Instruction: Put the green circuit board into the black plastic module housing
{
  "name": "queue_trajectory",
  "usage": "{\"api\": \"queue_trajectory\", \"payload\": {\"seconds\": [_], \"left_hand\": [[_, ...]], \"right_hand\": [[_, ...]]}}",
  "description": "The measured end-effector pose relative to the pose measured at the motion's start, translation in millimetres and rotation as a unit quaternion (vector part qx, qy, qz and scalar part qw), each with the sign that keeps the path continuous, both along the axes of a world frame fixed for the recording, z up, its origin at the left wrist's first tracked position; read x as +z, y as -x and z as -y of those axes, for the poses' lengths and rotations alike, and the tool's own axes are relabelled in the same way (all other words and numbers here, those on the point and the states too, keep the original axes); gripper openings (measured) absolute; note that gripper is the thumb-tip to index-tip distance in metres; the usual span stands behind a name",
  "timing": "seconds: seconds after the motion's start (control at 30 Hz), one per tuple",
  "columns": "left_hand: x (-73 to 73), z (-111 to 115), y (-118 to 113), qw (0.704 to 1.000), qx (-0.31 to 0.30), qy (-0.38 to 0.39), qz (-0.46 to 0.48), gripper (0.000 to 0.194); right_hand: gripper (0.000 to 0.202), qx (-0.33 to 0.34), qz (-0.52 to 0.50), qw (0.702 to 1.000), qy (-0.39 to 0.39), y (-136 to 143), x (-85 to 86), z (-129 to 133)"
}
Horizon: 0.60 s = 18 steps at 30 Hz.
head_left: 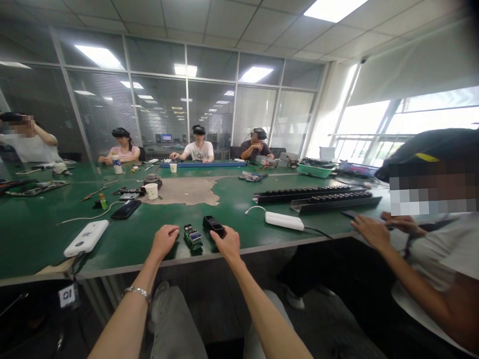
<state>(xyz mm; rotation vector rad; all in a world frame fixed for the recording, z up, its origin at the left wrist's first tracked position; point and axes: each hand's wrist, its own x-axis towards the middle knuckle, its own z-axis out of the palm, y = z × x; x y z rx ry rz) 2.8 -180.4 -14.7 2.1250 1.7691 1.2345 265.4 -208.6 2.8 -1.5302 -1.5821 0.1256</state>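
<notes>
My right hand [228, 243] grips a black rectangular plastic housing [213, 224] near the table's front edge. To its left stands a small green circuit board assembly [193, 237] with metal and dark components, apart from both hands. Beside that assembly my left hand [167, 240] rests on the table with its fingers curled together; nothing shows in them.
White power strips [86, 238] [284, 220] lie left and right on the green table [147, 254]. Beyond are a black phone [126, 209], a paper cup [152, 191] and black rails [337, 201] holding rows of parts. A co-worker's hands [373, 231] are close on the right.
</notes>
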Motion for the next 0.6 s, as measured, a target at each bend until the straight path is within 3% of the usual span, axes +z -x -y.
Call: {"api": "queue_trajectory", "payload": {"seconds": [0.3, 0.6], "left_hand": [[-4.2, -3.7, 1.7, 1.0, 0.005, 0.003, -0.009, 0.032], [-6.1, -5.4, 3.3, 1.0, 0.003, -0.003, 0.001, 0.033]], "right_hand": [[0.059, 0.002, 0.019, 1.0, -0.002, 0.4, -18.6, -0.2], [0.035, 0.03, -0.013, 0.999, -0.026, 0.4, -13.4, 2.5]]}}
